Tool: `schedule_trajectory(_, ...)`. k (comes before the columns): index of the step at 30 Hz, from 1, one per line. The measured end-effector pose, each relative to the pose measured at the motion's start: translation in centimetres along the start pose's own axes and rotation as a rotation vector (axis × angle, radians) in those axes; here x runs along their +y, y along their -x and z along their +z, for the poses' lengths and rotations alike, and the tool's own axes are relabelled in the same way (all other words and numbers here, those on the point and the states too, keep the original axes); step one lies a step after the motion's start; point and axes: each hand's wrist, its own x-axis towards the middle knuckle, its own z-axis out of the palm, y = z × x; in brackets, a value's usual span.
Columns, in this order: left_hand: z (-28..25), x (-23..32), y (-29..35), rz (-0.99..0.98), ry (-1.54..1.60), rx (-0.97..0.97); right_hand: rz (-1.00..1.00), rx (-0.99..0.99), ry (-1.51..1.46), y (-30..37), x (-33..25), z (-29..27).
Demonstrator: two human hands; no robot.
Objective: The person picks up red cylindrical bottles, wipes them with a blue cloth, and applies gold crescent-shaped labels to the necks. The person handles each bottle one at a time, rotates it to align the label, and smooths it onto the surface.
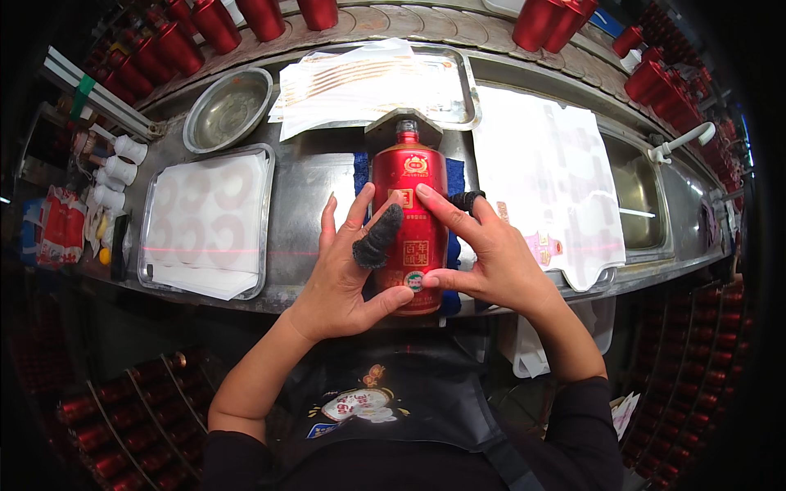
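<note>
Here our left hand [340,286] and right hand [501,263], fingers spread, touch and partly hide the red bottle [416,225] on blue cloth [456,174]; a tray [268,200] and bowl [232,113] sit left, seemingly a block [381,132] behind its neck.

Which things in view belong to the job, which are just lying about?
In use, apparently:
red bottle, touched by left hand and right hand
black finger covers
blue cloth beneath

Probably just lying about:
metal bowl
tap
red-and-white bag
</note>
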Motion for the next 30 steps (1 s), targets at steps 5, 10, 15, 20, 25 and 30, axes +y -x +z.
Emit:
schedule_trajectory(5,0.2,0.1,0.1,0.009,-0.003,0.023,-0.023,0.03,0.034,0.1,0.2,0.2)
schedule_trajectory(10,0.5,0.0,0.4,0.004,0.008,0.058,-0.048,0.042,-0.1,0.1,2.2,0.7)
schedule_trajectory(15,1.2,0.0,1.1,-0.011,0.06,0.114,0.458,0.408,-1.273,-1.8,6.5,-0.9)
schedule_trajectory(20,2.6,0.2,1.8,-0.085,0.259,0.167,0.226,0.456,-1.175,1.4,6.3,-1.1)
schedule_trajectory(25,3.2,0.3,1.9,-0.084,0.297,0.207,-0.416,0.347,-0.117,3.5,-0.9,1.0)
schedule_trajectory(30,3.1,0.5,1.6,-0.102,0.32,0.199,-0.47,0.533,-0.016,-7.0,-2.2,-2.9)
